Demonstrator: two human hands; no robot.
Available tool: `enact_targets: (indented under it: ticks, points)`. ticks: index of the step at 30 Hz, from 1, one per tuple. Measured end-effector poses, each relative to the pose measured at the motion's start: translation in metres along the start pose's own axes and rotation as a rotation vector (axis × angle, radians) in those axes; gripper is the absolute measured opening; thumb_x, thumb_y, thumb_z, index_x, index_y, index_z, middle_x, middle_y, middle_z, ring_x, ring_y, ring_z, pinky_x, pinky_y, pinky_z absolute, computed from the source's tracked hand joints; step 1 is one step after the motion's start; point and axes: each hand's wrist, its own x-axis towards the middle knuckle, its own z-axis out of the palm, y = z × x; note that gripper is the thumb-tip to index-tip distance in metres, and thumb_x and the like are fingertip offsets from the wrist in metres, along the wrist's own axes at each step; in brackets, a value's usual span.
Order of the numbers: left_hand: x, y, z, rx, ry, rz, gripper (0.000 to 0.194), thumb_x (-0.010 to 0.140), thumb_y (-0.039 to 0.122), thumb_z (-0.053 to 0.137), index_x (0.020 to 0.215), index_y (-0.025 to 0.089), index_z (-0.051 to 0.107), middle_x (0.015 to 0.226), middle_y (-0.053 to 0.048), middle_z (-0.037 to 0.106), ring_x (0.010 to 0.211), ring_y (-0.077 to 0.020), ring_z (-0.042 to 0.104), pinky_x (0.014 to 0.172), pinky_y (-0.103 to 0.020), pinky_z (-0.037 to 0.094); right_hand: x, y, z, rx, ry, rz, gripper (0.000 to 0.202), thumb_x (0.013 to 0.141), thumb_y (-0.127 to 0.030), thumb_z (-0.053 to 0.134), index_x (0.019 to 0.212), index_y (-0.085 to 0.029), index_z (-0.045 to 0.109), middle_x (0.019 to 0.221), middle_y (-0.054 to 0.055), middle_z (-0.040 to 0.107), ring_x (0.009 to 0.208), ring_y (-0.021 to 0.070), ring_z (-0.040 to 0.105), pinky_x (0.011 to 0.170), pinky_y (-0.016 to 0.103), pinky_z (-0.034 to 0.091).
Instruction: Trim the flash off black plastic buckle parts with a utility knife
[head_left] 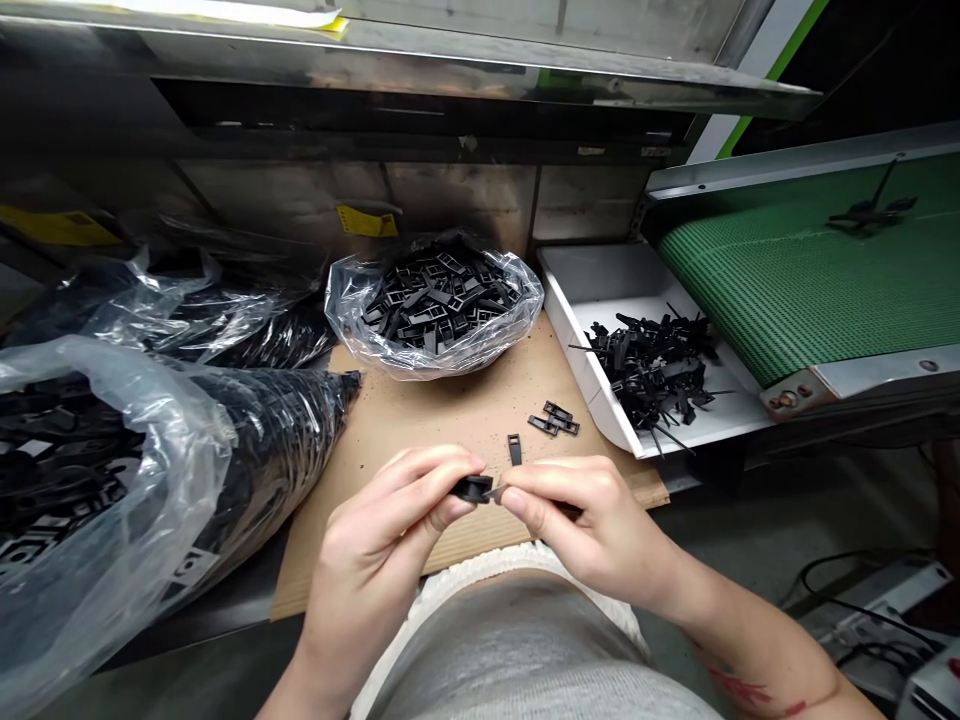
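Note:
Between the thumb and fingers of my left hand (397, 520) is a small round-edged black plastic part (472, 488). My right hand (577, 505) pinches a thin blade-like metal piece (496, 491), its tip at the right edge of the black part; most of it is hidden by my fingers. Just beyond my fingertips lies a single black plastic clip (514, 449) with a rectangular opening. A little farther off, several similar black clips (553, 418) lie together on the cardboard sheet (420, 415).
A clear bag (352, 340) full of black clips stands at the back. Large bags of black parts (255, 450) crowd the left. A white tray (592, 350) holds black plastic pieces, beside a green conveyor belt (817, 260). A metal shelf (420, 70) crosses above.

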Motion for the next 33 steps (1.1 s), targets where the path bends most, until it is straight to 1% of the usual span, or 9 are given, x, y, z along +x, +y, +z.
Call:
enact_targets:
  ticks: [3, 6, 9, 10, 12, 16, 18, 25, 33]
  points:
    - [-0.001, 0.0, -0.001, 0.006, -0.016, 0.017, 0.032, 0.08, 0.008, 0.052, 0.1, 0.032, 0.06, 0.098, 0.004, 0.062, 0.092, -0.0118, 0.056, 0.079, -0.019, 0.044, 0.003, 0.002, -0.005, 0.27, -0.133, 0.147, 0.025, 0.086, -0.019, 0.045, 0.065, -0.014, 0.056, 0.053, -0.005, 0.042, 0.049, 0.0064, 0.037, 0.048, 0.02, 0.032]
    - [0.0, 0.001, -0.001, 0.025, -0.016, 0.035, 0.029, 0.08, 0.009, 0.053, 0.098, 0.03, 0.062, 0.096, 0.003, 0.062, 0.09, -0.0124, 0.057, 0.077, -0.02, 0.044, 0.007, 0.005, -0.011, 0.577, -0.36, 0.323, 0.022, 0.086, -0.025, 0.047, 0.074, -0.013, 0.06, 0.051, -0.005, 0.044, 0.042, 0.0039, 0.034, 0.04, 0.016, 0.029]
    - [0.002, 0.0, 0.002, 0.045, 0.049, 0.005, 0.022, 0.077, 0.013, 0.057, 0.092, 0.026, 0.065, 0.092, 0.002, 0.064, 0.086, -0.0138, 0.059, 0.075, -0.021, 0.046, 0.006, 0.007, -0.015, 0.681, -0.508, 0.392, 0.022, 0.084, -0.029, 0.05, 0.078, -0.011, 0.063, 0.051, -0.004, 0.048, 0.04, 0.003, 0.036, 0.038, 0.015, 0.03]
    - [0.002, 0.0, 0.004, 0.046, 0.087, -0.03, 0.018, 0.076, 0.016, 0.059, 0.089, 0.025, 0.066, 0.09, 0.001, 0.064, 0.084, -0.0143, 0.059, 0.075, -0.022, 0.046, 0.004, 0.007, -0.014, 0.676, -0.493, 0.387, 0.022, 0.084, -0.029, 0.05, 0.08, -0.011, 0.063, 0.053, -0.004, 0.05, 0.041, 0.0031, 0.038, 0.039, 0.015, 0.032]
    - [0.001, -0.001, 0.006, 0.023, 0.143, -0.142, 0.013, 0.073, 0.022, 0.063, 0.085, 0.024, 0.068, 0.085, 0.002, 0.066, 0.076, -0.0137, 0.061, 0.069, -0.021, 0.048, -0.002, 0.006, -0.009, 0.584, -0.331, 0.319, 0.02, 0.086, -0.026, 0.048, 0.086, -0.013, 0.063, 0.059, -0.002, 0.055, 0.042, 0.0042, 0.042, 0.04, 0.016, 0.036]
    - [0.001, 0.001, 0.009, -0.18, 0.146, -0.394, 0.015, 0.069, 0.027, 0.066, 0.084, 0.023, 0.068, 0.062, 0.005, 0.062, 0.047, -0.0076, 0.055, 0.047, -0.016, 0.047, -0.013, 0.009, 0.014, 0.009, 0.203, -0.042, 0.022, 0.085, -0.012, 0.044, 0.102, -0.012, 0.059, 0.071, 0.004, 0.061, 0.057, 0.0111, 0.053, 0.055, 0.024, 0.046]
    - [0.002, 0.004, 0.011, -0.279, 0.142, -0.458, 0.014, 0.069, 0.025, 0.066, 0.082, 0.022, 0.068, 0.054, 0.006, 0.06, 0.042, -0.0064, 0.052, 0.042, -0.015, 0.045, -0.016, 0.012, 0.026, -0.211, 0.321, -0.163, 0.023, 0.084, -0.008, 0.044, 0.103, -0.009, 0.058, 0.07, 0.006, 0.06, 0.06, 0.0139, 0.054, 0.058, 0.027, 0.046]
    - [0.005, 0.011, 0.015, -0.27, 0.128, -0.44, 0.011, 0.069, 0.022, 0.066, 0.08, 0.023, 0.067, 0.057, 0.007, 0.058, 0.045, -0.0051, 0.053, 0.044, -0.012, 0.045, -0.014, 0.019, 0.038, -0.32, 0.339, -0.167, 0.022, 0.085, -0.007, 0.042, 0.104, -0.007, 0.055, 0.07, 0.007, 0.058, 0.06, 0.0146, 0.053, 0.058, 0.027, 0.045]
    - [0.004, 0.008, 0.009, -0.102, 0.085, -0.298, 0.007, 0.073, 0.023, 0.062, 0.079, 0.025, 0.067, 0.057, 0.007, 0.054, 0.046, -0.0035, 0.05, 0.045, -0.011, 0.043, -0.006, 0.011, 0.024, -0.159, 0.157, -0.096, 0.018, 0.085, -0.006, 0.039, 0.077, -0.013, 0.054, 0.064, 0.001, 0.048, 0.055, 0.0106, 0.043, 0.052, 0.024, 0.037]
